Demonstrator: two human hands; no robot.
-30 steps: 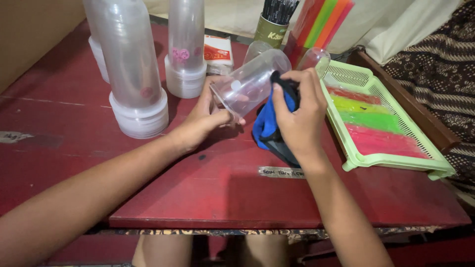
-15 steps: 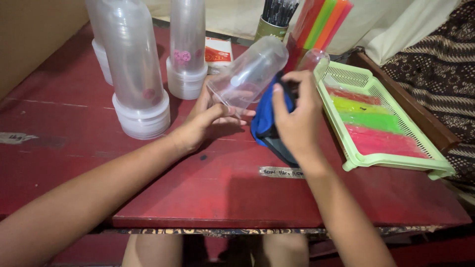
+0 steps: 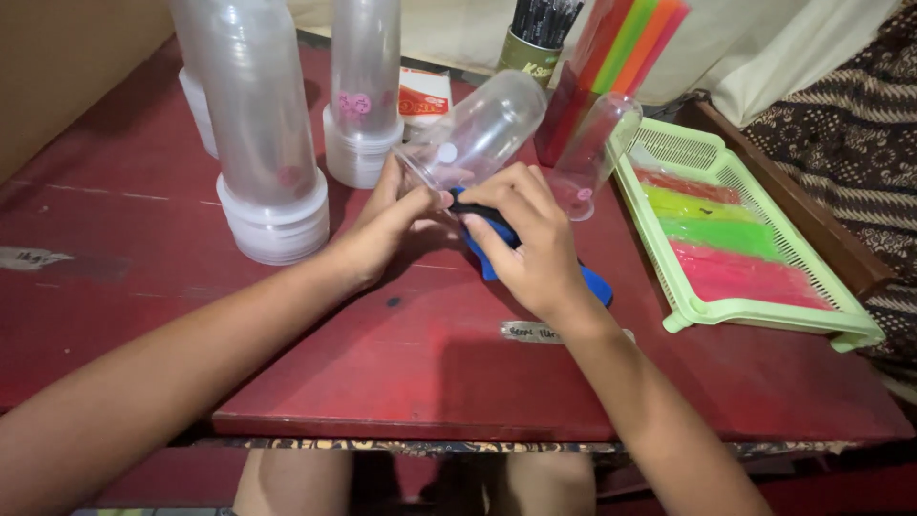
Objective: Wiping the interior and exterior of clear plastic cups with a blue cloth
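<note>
Head view. Left hand [image 3: 387, 225] is gripping the open mouth of a clear plastic bottle [image 3: 482, 129], fingers curled around its rim; the bottle is tilting up and away from it. Right hand [image 3: 525, 234], just beside, is closing on a blue cloth [image 3: 587, 282] trailing beneath its palm. Green tray [image 3: 764, 311] is lying beyond the right hand; stacked clear containers [image 3: 267, 205] are standing outside the left.
</note>
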